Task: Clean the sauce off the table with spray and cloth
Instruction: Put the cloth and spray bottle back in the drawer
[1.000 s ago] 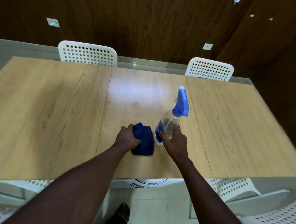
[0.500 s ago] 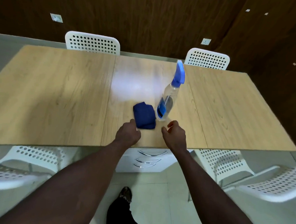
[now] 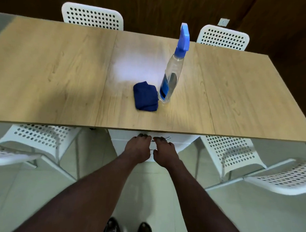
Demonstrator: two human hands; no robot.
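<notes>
Left hand and right hand side by side, empty, fingers loosely curled, forearms extended forward

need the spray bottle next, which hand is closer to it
Right. The right hand is short of the table, in line with the spray bottle; the left hand is beside it, in line with the cloth.

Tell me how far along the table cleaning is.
Looks done: no sauce shows on the table. The cloth lies folded, and the spray bottle stands upright beside it. In hand: nothing; the left hand and right hand hang below the near edge, empty. Left: seemingly nothing, though the glare patch could hide a faint smear.
</notes>
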